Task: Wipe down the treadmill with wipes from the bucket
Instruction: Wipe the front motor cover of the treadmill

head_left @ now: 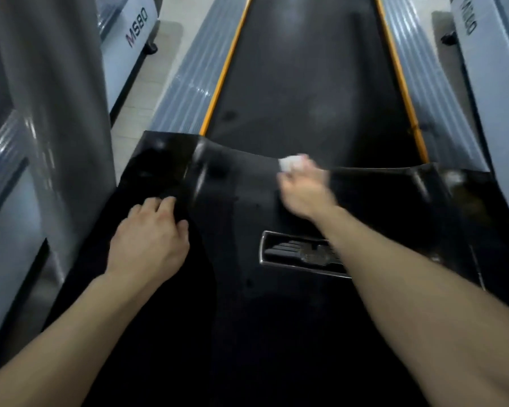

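- Looking down from the bottom of the frame, we see two bare forearms reaching forward over the treadmill (247, 333), whose glossy black hood (235, 207) fills the lower half of the picture.
- The left hand (150, 239), left of centre, rests palm down on the left side of the hood. Its grip is apart, with the fingers slightly bent on the surface and holding nothing.
- A chrome-edged vent (291, 254) sits in the hood just right of that hand, partly covered by the right forearm.
- The right hand (304, 192) is at the centre of the frame and blurred. Its grip is clamped on a small white wipe (291, 163).
- The wipe is pressed against the far edge of the hood, right where the hood meets the belt (306, 69).
- Past it, the dark belt runs to the top of the frame, with a yellow stripe (227, 69) along each side and ribbed grey side rails (188, 77) outside those.
- A grey upright (41, 113) stands along the left edge.
- In the upper left corner we make out a grey machine (135, 27) lettered "MS80" on a pale floor (171, 13). A similar one (482, 54) is in the upper right, its lettering too blurred for us to read.
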The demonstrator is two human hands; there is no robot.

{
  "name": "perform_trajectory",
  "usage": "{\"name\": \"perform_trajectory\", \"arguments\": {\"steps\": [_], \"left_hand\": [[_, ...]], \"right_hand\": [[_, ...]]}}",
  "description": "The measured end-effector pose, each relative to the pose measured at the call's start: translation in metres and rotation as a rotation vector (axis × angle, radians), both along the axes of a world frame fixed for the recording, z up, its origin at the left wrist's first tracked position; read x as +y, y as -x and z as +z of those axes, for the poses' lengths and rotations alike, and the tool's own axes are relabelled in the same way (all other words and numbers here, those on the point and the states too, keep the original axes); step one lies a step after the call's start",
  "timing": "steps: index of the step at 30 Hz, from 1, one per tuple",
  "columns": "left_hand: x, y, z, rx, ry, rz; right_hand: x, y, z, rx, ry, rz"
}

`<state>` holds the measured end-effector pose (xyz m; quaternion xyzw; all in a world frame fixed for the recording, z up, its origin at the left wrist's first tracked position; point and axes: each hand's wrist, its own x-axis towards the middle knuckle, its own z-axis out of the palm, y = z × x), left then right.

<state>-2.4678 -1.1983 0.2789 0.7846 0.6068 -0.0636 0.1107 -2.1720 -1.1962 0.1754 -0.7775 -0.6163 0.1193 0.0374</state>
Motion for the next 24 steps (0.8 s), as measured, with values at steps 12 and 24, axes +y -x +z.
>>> {"name": "perform_trajectory", "arguments": {"steps": [12, 24], "left_hand": [[-0.011, 0.011, -0.013, -0.100, -0.029, 0.074], [-0.016, 0.011, -0.012, -0.108, -0.004, 0.096]], "right_hand": [[0.053, 0.053, 0.021, 0.162, 0.195, -0.288], [-0.031, -0.050, 0.022, 0.001, 0.292, -0.621]]}}
